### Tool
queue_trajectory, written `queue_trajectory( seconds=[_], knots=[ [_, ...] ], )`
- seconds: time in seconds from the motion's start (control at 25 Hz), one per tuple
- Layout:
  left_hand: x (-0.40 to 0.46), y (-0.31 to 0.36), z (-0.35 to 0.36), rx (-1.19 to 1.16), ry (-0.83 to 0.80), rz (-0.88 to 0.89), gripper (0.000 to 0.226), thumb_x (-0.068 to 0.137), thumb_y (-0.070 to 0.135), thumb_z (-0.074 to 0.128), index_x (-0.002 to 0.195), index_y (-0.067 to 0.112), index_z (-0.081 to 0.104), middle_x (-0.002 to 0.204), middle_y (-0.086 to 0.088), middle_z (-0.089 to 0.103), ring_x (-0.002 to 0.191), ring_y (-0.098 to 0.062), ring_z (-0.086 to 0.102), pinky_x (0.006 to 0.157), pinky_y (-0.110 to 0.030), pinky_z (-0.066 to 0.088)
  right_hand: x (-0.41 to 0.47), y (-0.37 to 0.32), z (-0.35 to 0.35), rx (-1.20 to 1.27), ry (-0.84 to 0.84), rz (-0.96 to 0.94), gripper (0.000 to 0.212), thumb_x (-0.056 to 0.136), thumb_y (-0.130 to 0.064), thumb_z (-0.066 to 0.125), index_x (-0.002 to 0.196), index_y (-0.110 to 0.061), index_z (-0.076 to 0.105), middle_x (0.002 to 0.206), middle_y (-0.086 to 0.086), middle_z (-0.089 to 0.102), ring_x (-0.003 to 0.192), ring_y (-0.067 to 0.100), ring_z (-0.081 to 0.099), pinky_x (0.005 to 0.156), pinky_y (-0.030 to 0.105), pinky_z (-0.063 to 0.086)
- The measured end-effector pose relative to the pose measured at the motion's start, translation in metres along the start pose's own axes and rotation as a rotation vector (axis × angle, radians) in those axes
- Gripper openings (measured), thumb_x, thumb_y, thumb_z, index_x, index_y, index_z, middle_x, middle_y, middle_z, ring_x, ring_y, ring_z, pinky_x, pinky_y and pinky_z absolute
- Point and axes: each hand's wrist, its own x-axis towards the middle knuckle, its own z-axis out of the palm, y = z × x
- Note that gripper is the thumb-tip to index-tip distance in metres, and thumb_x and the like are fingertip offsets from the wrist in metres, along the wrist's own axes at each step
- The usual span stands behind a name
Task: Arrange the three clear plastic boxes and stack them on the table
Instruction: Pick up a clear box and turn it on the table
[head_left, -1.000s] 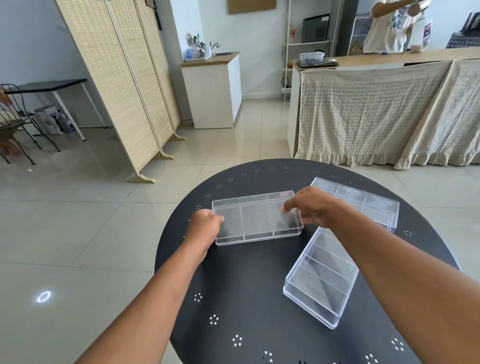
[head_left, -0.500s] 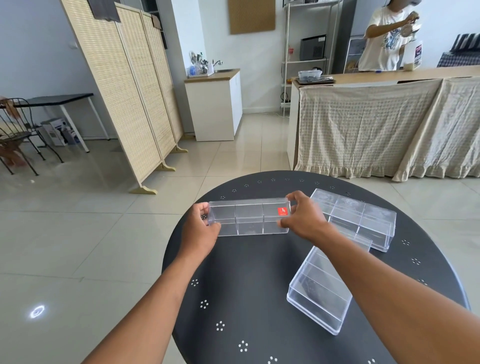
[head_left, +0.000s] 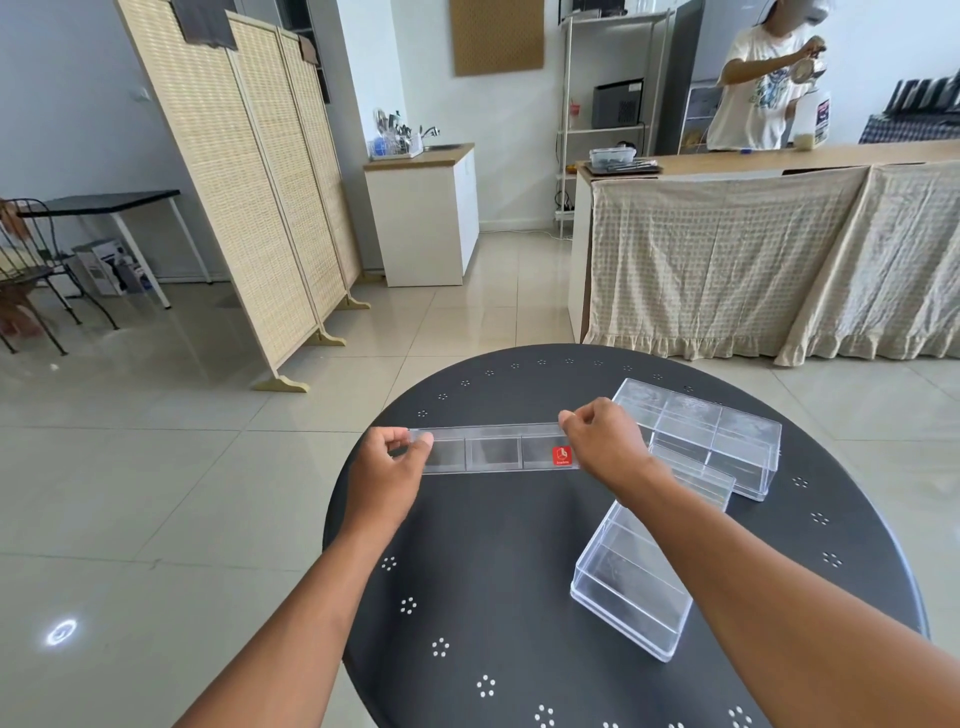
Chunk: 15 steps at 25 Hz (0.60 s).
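Note:
I hold a clear plastic box with a red sticker level above the round black table, its long side facing me. My left hand grips its left end and my right hand grips its right end. A second clear box lies flat at the table's back right. A third clear box lies at the right, angled toward me, its far end close against the second one.
The table's left edge drops to a tiled floor. A woven folding screen stands at the left, a cloth-covered counter behind the table, and a person beyond it.
Both hands have lifted the box off the table and tipped it so its side faces me. The view has tilted up a little.

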Motion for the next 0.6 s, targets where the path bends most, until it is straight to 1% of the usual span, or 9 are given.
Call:
queue_trajectory(
  seconds=[0.12,0.16,0.24,0.28,0.32,0.36,0.44,0.48,0.6],
  knots=[
    [0.0,-0.007,0.0,0.003,0.007,-0.024,0.024,0.087,0.027,0.073,0.107,0.017,0.063,0.099,0.012,0.066,0.098,-0.011,0.066,0.068,-0.016,0.043,0.0,0.0,0.003,0.091,-0.051,0.109,0.042,0.089,-0.009,0.051,0.055,-0.022,0.031,0.06,0.003,0.031,0.058,0.021,0.028,0.058,0.034,0.028],
    [0.001,-0.01,0.001,0.01,-0.006,-0.03,0.027,0.086,0.024,0.073,0.11,0.018,0.064,0.102,0.011,0.067,0.096,-0.007,0.066,0.067,-0.015,0.042,0.001,0.001,0.005,0.116,-0.068,0.141,0.033,0.085,-0.004,0.051,0.058,-0.018,0.04,0.065,0.007,0.035,0.063,0.023,0.031,0.06,0.037,0.027],
    [0.002,-0.016,0.003,0.044,-0.04,-0.03,0.034,0.084,0.02,0.073,0.117,0.018,0.065,0.111,0.008,0.069,0.092,0.005,0.063,0.067,-0.011,0.042,0.003,0.007,0.009,0.14,-0.069,0.184,0.012,0.08,0.003,0.051,0.071,0.0,0.058,0.071,0.015,0.05,0.066,0.025,0.041,0.059,0.038,0.033],
    [0.003,-0.018,0.006,0.054,-0.056,-0.029,0.036,0.083,0.018,0.073,0.119,0.018,0.065,0.114,0.006,0.069,0.091,0.008,0.063,0.066,-0.01,0.043,0.004,0.011,0.011,0.145,-0.066,0.185,0.012,0.08,0.006,0.052,0.083,0.01,0.063,0.076,0.02,0.063,0.068,0.026,0.048,0.058,0.039,0.04],
    [0.005,-0.022,0.009,0.055,-0.069,-0.027,0.037,0.082,0.014,0.072,0.119,0.017,0.065,0.116,0.005,0.07,0.089,0.01,0.063,0.066,-0.009,0.044,0.006,0.013,0.014,0.134,-0.062,0.18,0.02,0.081,0.007,0.053,0.096,0.012,0.066,0.087,0.024,0.072,0.071,0.026,0.056,0.06,0.041,0.049],
    [0.006,-0.024,0.011,0.06,-0.078,-0.021,0.037,0.082,0.011,0.071,0.117,0.018,0.065,0.116,0.004,0.072,0.089,0.01,0.064,0.065,-0.008,0.045,0.006,0.013,0.015,0.097,-0.068,0.173,0.025,0.083,0.006,0.055,0.104,0.007,0.067,0.095,0.021,0.074,0.075,0.026,0.062,0.066,0.042,0.057],
    [0.007,-0.027,0.013,0.079,-0.09,-0.015,0.037,0.081,0.009,0.071,0.116,0.019,0.065,0.115,0.001,0.074,0.088,0.003,0.068,0.067,-0.012,0.047,0.006,0.011,0.015,-0.011,-0.082,0.151,0.031,0.087,0.004,0.056,0.116,-0.001,0.064,0.098,0.014,0.07,0.086,0.027,0.067,0.078,0.04,0.06],
    [0.007,-0.025,0.014,0.094,-0.098,-0.017,0.038,0.081,0.009,0.071,0.118,0.018,0.066,0.117,0.0,0.075,0.09,-0.004,0.07,0.071,-0.016,0.049,0.006,0.008,0.014,-0.064,-0.091,0.132,0.034,0.087,0.004,0.056,0.12,0.0,0.063,0.1,0.014,0.069,0.09,0.029,0.068,0.08,0.039,0.06],
    [-0.004,-0.013,0.012,0.201,-0.071,0.068,0.041,0.083,0.01,0.07,0.124,0.013,0.066,0.124,-0.003,0.069,0.106,-0.017,0.066,0.088,-0.028,0.05,0.003,0.003,0.002,-0.192,-0.054,0.02,0.036,0.086,0.001,0.06,0.12,0.007,0.067,0.113,0.023,0.073,0.105,0.038,0.069,0.09,0.043,0.059]
  ],
)
